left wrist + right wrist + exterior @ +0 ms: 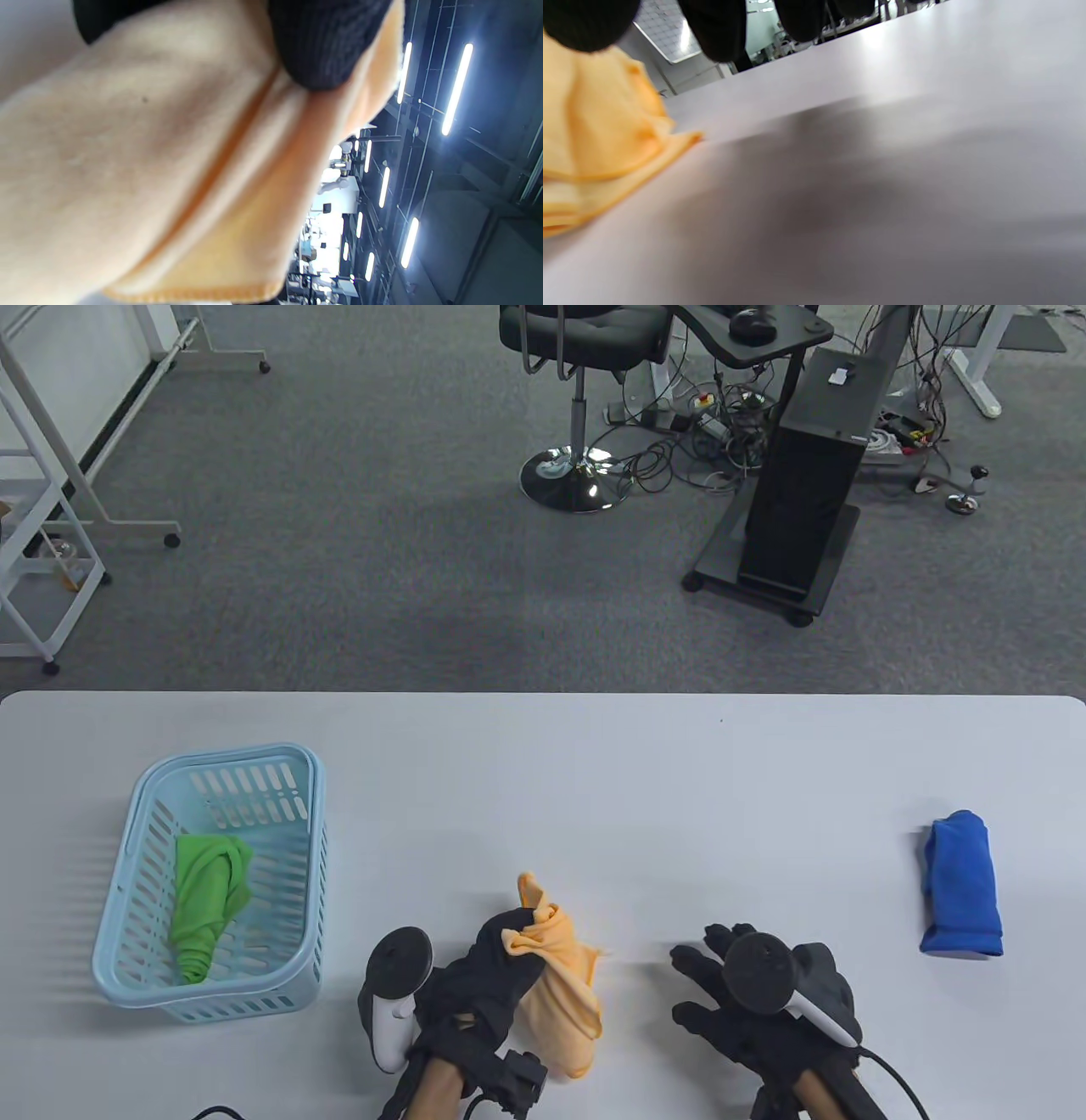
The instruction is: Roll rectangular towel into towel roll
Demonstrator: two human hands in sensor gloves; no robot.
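Grey carpet runs behind my white table [543, 780], with a black office chair [585, 339] and a black computer stand [806, 500] amid tangled cables at the far side. On my table view, the left hand [484, 984] has its fingers curled round the orange towel [556, 984], which sits loosely rolled near the table's front edge, one twisted end poking up beyond the fingertips and the rest bulging out to the right of the palm. The left wrist view confirms it: the orange cloth [148, 169] fills most of the frame and a dark gloved fingertip [326, 42] presses into its folds, a stitched hem showing along the bottom. My right hand [755, 993] lies palm down beside the towel, apart from it, fingers spread and straight, holding nothing. From the right wrist view, the fingertips [717, 29] hang over bare tabletop and the towel's layered edge [598, 161] rests on the surface to the left. Off to the left stands a pale blue basket [127, 848] with a rolled green towel [208, 899] inside. Well apart on the right lies a rolled blue towel [963, 886].
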